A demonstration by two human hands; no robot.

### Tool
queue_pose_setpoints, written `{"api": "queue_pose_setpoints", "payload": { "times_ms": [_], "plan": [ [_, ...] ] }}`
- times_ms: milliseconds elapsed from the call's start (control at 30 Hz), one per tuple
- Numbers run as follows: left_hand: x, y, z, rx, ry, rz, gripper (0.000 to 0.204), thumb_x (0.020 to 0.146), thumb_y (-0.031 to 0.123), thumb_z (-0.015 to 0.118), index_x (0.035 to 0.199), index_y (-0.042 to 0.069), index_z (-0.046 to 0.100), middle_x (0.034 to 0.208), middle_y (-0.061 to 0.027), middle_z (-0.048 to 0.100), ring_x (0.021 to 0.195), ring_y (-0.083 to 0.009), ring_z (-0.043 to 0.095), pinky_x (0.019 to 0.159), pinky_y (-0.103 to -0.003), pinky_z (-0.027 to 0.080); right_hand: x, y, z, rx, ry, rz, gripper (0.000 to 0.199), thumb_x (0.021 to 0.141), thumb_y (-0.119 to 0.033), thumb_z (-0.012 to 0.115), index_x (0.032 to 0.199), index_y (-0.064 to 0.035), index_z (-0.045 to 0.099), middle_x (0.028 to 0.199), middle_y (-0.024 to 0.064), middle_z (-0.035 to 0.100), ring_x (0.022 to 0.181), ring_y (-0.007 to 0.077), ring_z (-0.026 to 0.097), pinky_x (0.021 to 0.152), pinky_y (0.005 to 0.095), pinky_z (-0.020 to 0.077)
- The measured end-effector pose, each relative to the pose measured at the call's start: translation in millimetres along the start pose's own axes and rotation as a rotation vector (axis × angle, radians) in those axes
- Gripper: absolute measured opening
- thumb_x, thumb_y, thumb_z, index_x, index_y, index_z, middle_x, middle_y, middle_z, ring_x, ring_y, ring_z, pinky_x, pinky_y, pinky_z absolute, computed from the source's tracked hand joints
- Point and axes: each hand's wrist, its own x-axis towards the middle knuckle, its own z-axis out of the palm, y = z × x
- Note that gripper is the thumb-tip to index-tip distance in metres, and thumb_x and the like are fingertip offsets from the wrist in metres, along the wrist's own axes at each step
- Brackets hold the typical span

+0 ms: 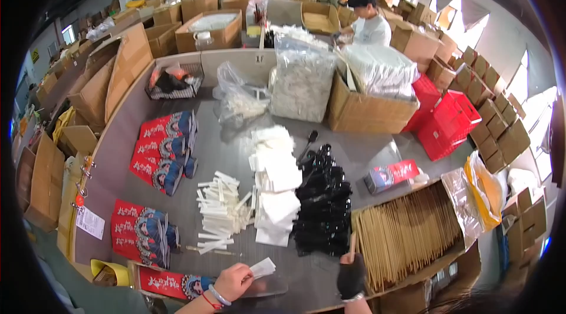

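Head view shows the left hand (233, 281) pinching a folded white napkin (262, 267) at six o'clock on the grey tabletop (230, 155), the gloved right hand (352, 275) gripping a wooden chopstick (352, 247), with stacks unpacked.

Packing workshop, stacked cardboard boxes (365, 110), red crates (451, 122)

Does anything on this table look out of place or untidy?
Mostly orderly. The white paper sticks lie scattered at crossing angles, unlike the neat napkin stacks beside them. One black spoon lies apart from the black spoon pile.
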Motion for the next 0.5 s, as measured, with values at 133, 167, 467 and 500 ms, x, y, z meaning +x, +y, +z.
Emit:
{"api": "queue_pose_setpoints", "payload": {
  "times_ms": [133,167,467,500],
  "plan": [
    [-18.5,8.5,-6.1,-0.032,-0.045,-0.058,0.010,0.079,0.009,0.066,0.085,0.004,0.061,0.089,-0.0128,0.062,0.075,-0.0317,0.062,0.065,-0.038,0.051,-41.3,-10.5,11.1,0.415,-0.179,0.037,0.022,0.091,-0.023,0.062,0.081,-0.0055,0.053,0.069,0.0018,0.049,0.064,0.0118,0.047,0.061,0.0258,0.0399],
    [-20.1,5.3,-6.0,0.017,-0.054,-0.033,0.010,0.078,0.009,0.067,0.084,0.003,0.061,0.088,-0.0131,0.062,0.076,-0.0321,0.062,0.066,-0.038,0.052,-45.8,-1.8,19.8,0.411,-0.173,0.046,0.022,0.091,-0.023,0.062,0.081,-0.0055,0.053,0.069,0.0018,0.049,0.064,0.0118,0.047,0.061,0.0258,0.0399],
    [-42.7,-14.9,5.4,0.305,-0.104,0.088,0.010,0.072,0.011,0.069,0.078,0.007,0.062,0.082,-0.0089,0.061,0.078,-0.0297,0.058,0.070,-0.040,0.047,-3.8,-12.0,29.2,-0.247,-0.237,-0.354,0.014,0.084,-0.019,0.066,0.096,-0.0119,0.068,0.080,0.0116,0.062,0.076,0.0295,0.063,0.064,0.0382,0.0489],
    [-43.2,-13.9,6.4,0.381,-0.102,0.111,0.008,0.073,0.013,0.068,0.077,0.009,0.062,0.082,-0.0058,0.061,0.078,-0.0267,0.058,0.069,-0.038,0.046,1.9,-19.3,28.1,-0.245,-0.241,-0.316,0.017,0.080,-0.019,0.068,0.096,-0.0131,0.068,0.083,0.0116,0.063,0.080,0.0330,0.062,0.066,0.0421,0.0494]
  ]
}}
